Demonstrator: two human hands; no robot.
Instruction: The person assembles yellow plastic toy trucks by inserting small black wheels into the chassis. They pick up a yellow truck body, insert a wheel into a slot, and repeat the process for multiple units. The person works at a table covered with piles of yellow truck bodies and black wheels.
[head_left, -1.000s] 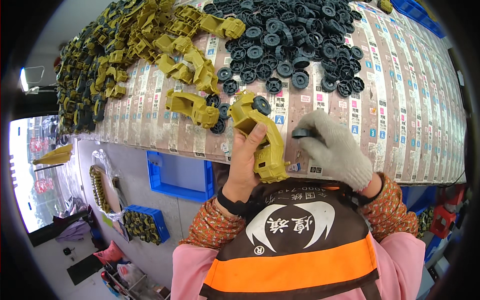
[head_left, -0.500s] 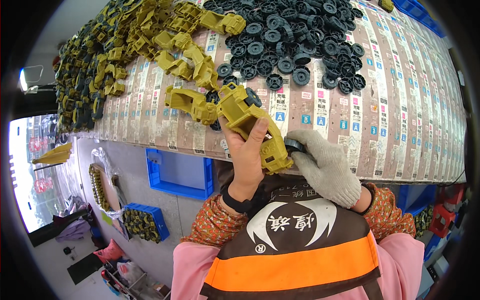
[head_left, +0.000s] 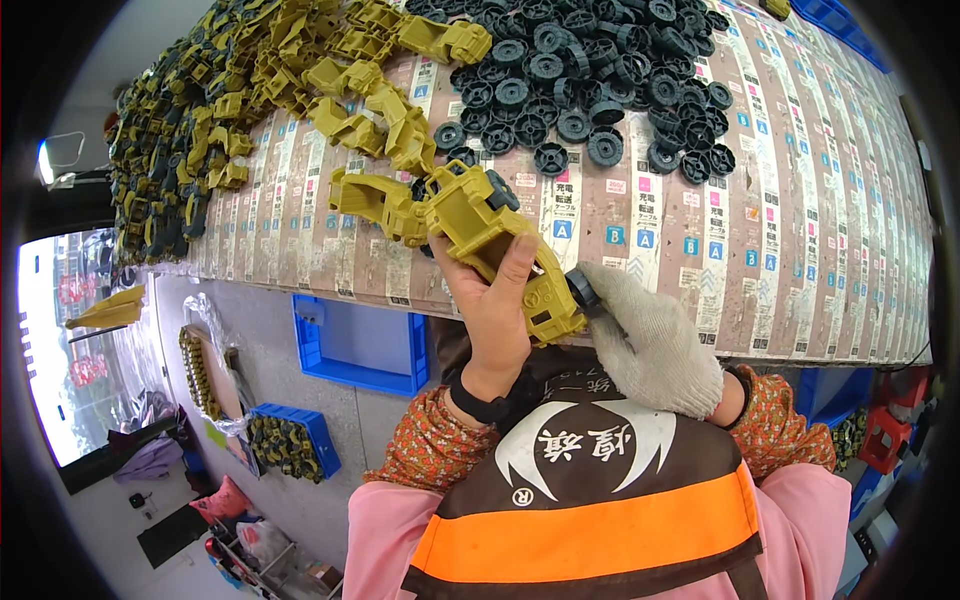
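In my bare left hand (head_left: 490, 310) is a yellow toy truck body (head_left: 480, 222), gripped at its side with the thumb across it, over the table's near edge. A dark wheel (head_left: 502, 190) sits at its far end. My right hand (head_left: 655, 345), in a pale knitted glove, is closed on another dark toy wheel (head_left: 581, 288) and presses it to the near end of the body's right side. The fingertips behind that wheel are partly hidden. Just left of the held body lies another yellow truck body (head_left: 385, 205).
A heap of loose dark wheels (head_left: 570, 80) covers the far middle of the table (head_left: 790, 230). Yellow truck bodies (head_left: 280, 60) pile up at the far left. Below the table's edge are a blue tray (head_left: 360, 345) and a blue crate (head_left: 318, 440) with yellow-and-dark parts beside it.
The wheel in my right hand has tilted and moved slightly up against the truck body's side. My left hand and the body have shifted only a little.
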